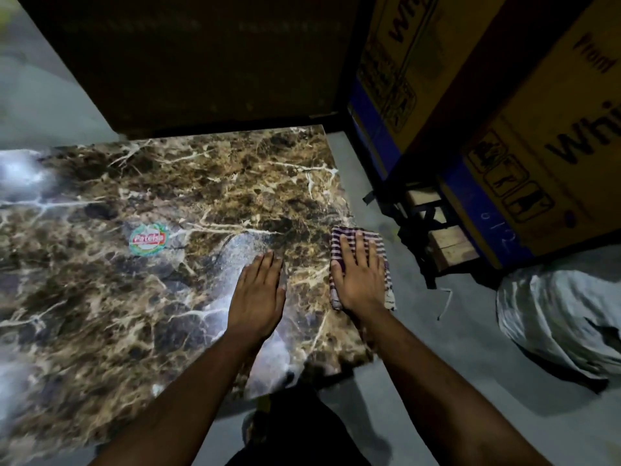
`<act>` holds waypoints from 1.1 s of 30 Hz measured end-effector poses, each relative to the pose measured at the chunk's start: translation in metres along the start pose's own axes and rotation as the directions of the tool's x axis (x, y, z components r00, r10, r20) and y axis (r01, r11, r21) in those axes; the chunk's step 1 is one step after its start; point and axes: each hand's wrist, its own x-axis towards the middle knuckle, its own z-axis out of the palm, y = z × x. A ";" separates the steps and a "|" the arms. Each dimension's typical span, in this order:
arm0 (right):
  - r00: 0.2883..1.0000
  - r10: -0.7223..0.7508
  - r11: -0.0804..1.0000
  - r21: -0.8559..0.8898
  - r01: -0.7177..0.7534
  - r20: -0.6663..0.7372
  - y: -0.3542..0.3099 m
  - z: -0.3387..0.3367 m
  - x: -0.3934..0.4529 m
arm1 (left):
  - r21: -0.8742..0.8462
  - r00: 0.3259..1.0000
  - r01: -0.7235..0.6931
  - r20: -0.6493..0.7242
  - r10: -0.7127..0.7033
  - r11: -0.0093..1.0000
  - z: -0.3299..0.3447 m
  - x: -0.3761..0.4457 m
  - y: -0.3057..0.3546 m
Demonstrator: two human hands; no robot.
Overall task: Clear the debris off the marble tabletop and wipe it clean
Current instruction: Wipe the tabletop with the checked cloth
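The brown marble tabletop (141, 297) with pale veins fills the left and middle of the view. A round red and green sticker (148, 239) is stuck on it left of centre. My left hand (258, 294) lies flat on the marble with straight fingers. My right hand (359, 274) presses flat on a folded purple and white striped cloth (339, 235) at the table's right edge; the cloth hangs slightly past that edge. No loose debris shows on the surface.
Large cardboard boxes (551, 136) with blue bands stand at the right on wooden blocks (450, 245). A grey plastic sack (557, 317) lies on the floor at the right. A dark panel (201, 62) rises behind the table. Grey floor (437, 364) runs along the right edge.
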 end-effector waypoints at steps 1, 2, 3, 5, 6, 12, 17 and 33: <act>1.000 -0.005 1.000 0.001 0.005 0.005 -0.006 -0.003 0.019 | 0.005 1.000 0.004 -0.002 -0.004 1.000 -0.003 0.016 -0.005; 1.000 -0.007 1.000 0.000 0.007 0.009 -0.012 -0.005 0.038 | 0.007 1.000 0.012 -0.005 -0.012 1.000 -0.006 0.032 -0.009; 1.000 -0.013 1.000 -0.004 0.013 0.013 -0.018 -0.007 0.059 | 0.002 1.000 0.022 -0.008 -0.022 1.000 -0.010 0.051 -0.014; 1.000 -0.024 1.000 -0.009 0.024 0.018 -0.028 -0.013 0.096 | -0.005 0.999 0.037 -0.003 -0.037 0.999 -0.017 0.084 -0.020; 0.999 -0.029 1.000 -0.008 0.030 0.025 -0.034 -0.016 0.117 | -0.003 0.999 0.038 0.001 -0.038 0.999 -0.021 0.103 -0.023; 0.995 -0.104 0.995 0.010 0.104 -0.007 -0.064 -0.031 0.237 | 0.041 1.000 -0.002 -0.023 0.003 0.999 -0.037 0.215 -0.040; 0.990 -0.140 0.990 -0.014 0.140 -0.025 -0.085 -0.040 0.324 | 0.050 0.998 -0.034 -0.048 0.036 0.998 -0.048 0.287 -0.056; 0.890 -0.454 0.886 -0.084 0.457 0.052 -0.310 0.007 0.304 | -0.032 0.948 0.271 -0.161 -0.273 0.962 -0.092 0.216 -0.201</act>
